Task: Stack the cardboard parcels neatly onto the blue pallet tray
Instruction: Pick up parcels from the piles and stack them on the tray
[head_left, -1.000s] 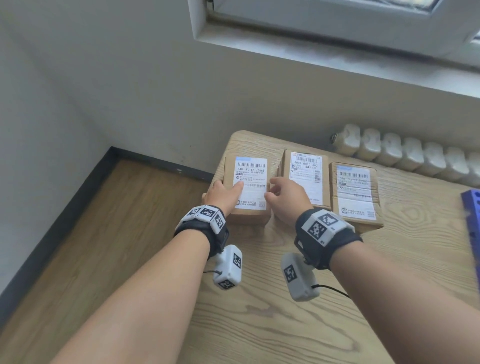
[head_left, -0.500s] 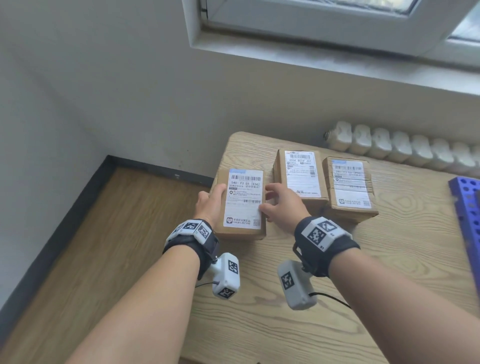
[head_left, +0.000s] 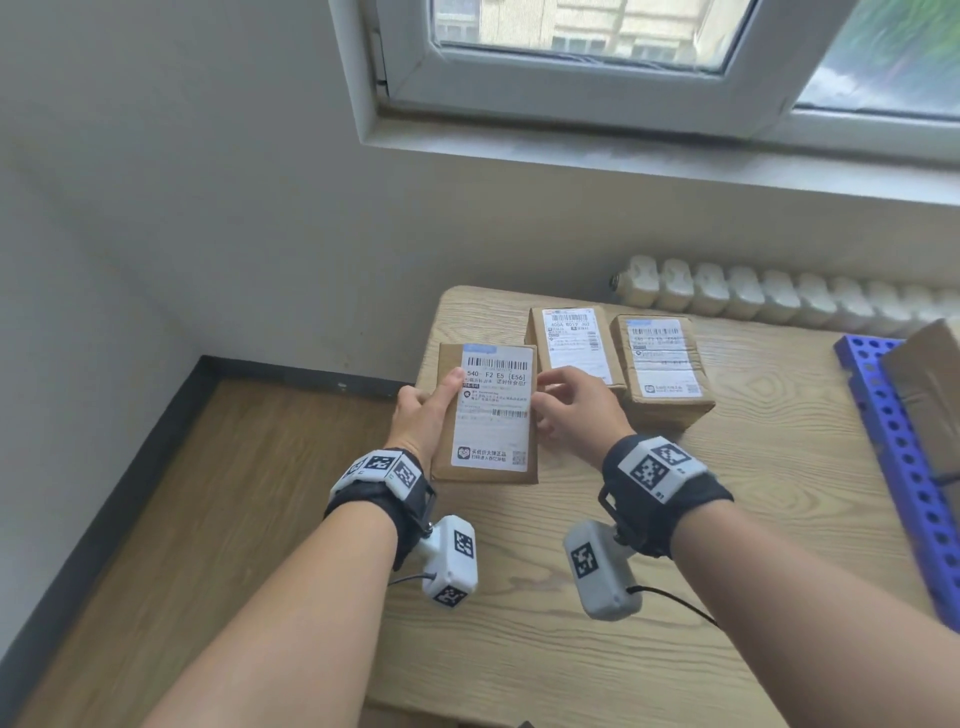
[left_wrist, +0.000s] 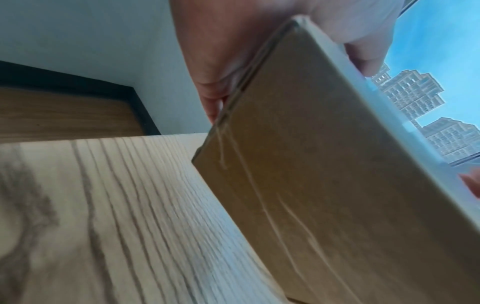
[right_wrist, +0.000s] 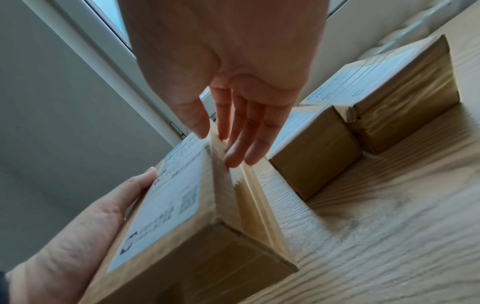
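A cardboard parcel (head_left: 488, 415) with a white shipping label is off the wooden table (head_left: 545, 649), tilted, near its left end. My left hand (head_left: 428, 408) grips its left side, thumb on the label and fingers underneath. My right hand (head_left: 563, 408) touches its right side (right_wrist: 223, 164) with straight fingers and the thumb at the top edge. In the left wrist view the parcel's underside (left_wrist: 324, 195) hangs above the tabletop. Two more labelled parcels (head_left: 571, 343) (head_left: 660, 364) lie side by side behind it. The blue pallet tray (head_left: 893, 447) is at the far right.
Another cardboard box (head_left: 930, 384) sits on the tray, cut off by the frame's edge. A white radiator (head_left: 779, 296) runs behind the table below the window sill (head_left: 675, 161). The table's left edge drops to wooden floor (head_left: 208, 519).
The left parcel has come up off the table and toward me. My left thumb has moved onto its label and the fingers under it. My right hand stays at its right side.
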